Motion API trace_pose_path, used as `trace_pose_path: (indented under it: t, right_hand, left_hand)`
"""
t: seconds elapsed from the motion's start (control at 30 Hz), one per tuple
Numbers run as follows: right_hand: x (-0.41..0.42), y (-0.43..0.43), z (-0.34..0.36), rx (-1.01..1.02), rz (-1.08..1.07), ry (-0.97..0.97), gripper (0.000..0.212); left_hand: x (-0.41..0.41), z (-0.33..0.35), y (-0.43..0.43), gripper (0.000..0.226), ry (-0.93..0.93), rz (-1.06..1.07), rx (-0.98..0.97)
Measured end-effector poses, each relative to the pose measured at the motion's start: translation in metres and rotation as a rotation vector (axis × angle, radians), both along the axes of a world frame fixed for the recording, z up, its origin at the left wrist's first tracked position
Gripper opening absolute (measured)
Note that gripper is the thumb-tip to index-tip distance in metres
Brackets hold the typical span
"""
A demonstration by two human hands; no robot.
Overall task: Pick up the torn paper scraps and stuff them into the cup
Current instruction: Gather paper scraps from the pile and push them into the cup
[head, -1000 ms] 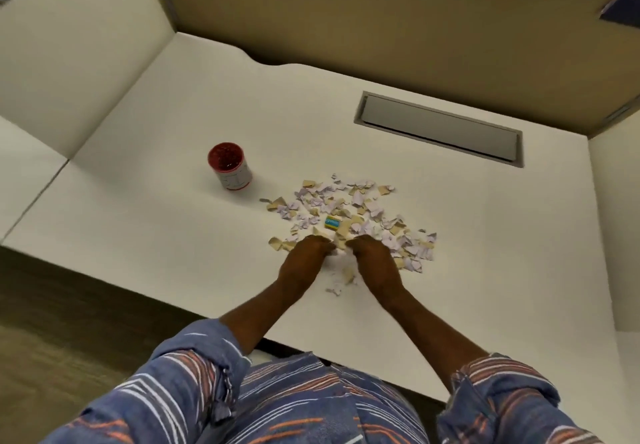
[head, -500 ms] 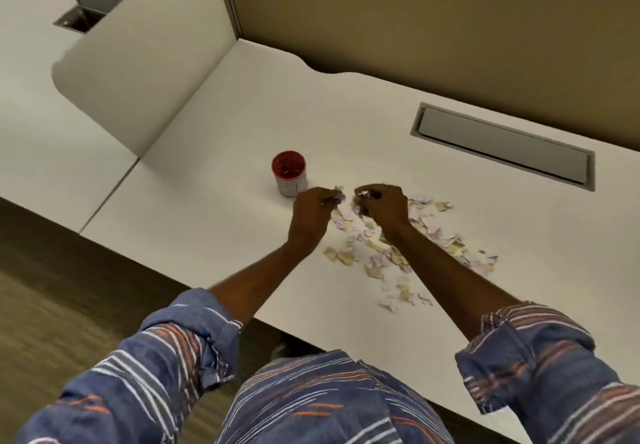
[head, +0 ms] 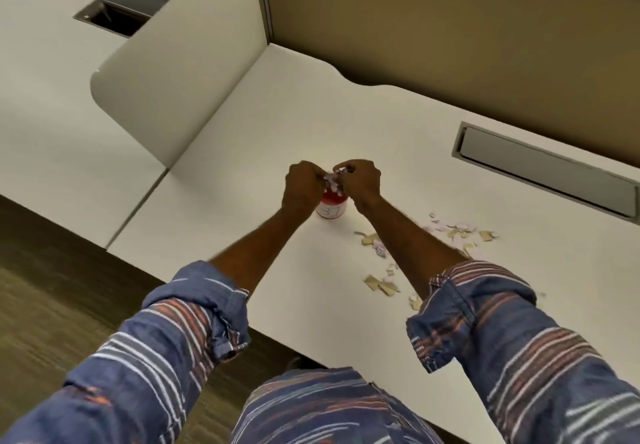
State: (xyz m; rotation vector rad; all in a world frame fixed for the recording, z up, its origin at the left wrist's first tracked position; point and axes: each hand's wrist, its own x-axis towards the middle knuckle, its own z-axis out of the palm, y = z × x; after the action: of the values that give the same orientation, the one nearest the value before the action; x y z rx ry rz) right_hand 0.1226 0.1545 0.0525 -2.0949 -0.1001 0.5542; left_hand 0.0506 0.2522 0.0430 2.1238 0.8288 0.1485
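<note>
Red cup, white-and-tan scraps, blue striped sleeves

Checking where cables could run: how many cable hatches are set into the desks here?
2. One closed hatch sits in the right part of this desk, by the back panel. One open hatch is in the neighbouring desk, upper left. Others may lie outside the view.

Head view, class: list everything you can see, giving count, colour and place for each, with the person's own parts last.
cup: one, red rim, white label, on the desk under both hands
held scraps: a bunch, white, between the hands above the cup
loose scraps: many, tan and white, on the desk right of the cup
desk: one, white
cable hatch: one, grey, far right of desk
left hand: closed on scraps
right hand: closed on scraps
sleeves: two, blue striped, rolled
</note>
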Motion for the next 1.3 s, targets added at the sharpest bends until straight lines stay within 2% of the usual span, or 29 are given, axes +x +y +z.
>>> trace_pose_path:
  t: [0.1,0.3,0.53,0.8,0.87,0.93,1.07,1.2,1.3]
  right_hand:
    - [0.0,0.012,-0.008,-0.083,0.049,-0.007,0.018]
    - [0.009,0.025,-0.007,-0.125,0.025,0.142,0.022]
    - [0.021,0.029,0.006,-0.244,0.132,0.266,0.03]
    - [0.018,0.025,0.002,-0.279,0.175,0.191,0.028]
    - [0.018,0.024,0.003,-0.276,0.163,0.177,0.022]
    - [0.019,0.023,0.005,-0.277,0.167,0.165,0.018]
    - [0.02,0.021,0.008,-0.255,0.156,0.191,0.02]
    - [0.02,0.022,0.005,-0.23,0.129,0.204,0.01]
    - [0.022,0.023,0.005,-0.222,0.107,0.257,0.024]
  left_hand:
    - [0.003,-0.007,0.005,0.016,0.073,-0.04,0.034]
    - [0.017,-0.008,0.007,0.016,0.149,-0.103,0.058]
    - [0.029,-0.006,0.008,0.012,0.205,-0.153,0.086]
    - [0.027,-0.011,0.007,0.01,0.21,-0.18,0.078]
    - [0.026,-0.009,0.007,0.008,0.207,-0.174,0.063]
    - [0.027,-0.007,0.007,0.012,0.193,-0.166,0.039]
    - [0.027,-0.006,0.009,0.036,0.166,-0.172,0.014]
    - [0.023,-0.009,0.007,0.05,0.136,-0.16,-0.018]
    - [0.02,-0.008,0.007,0.048,0.116,-0.143,-0.043]
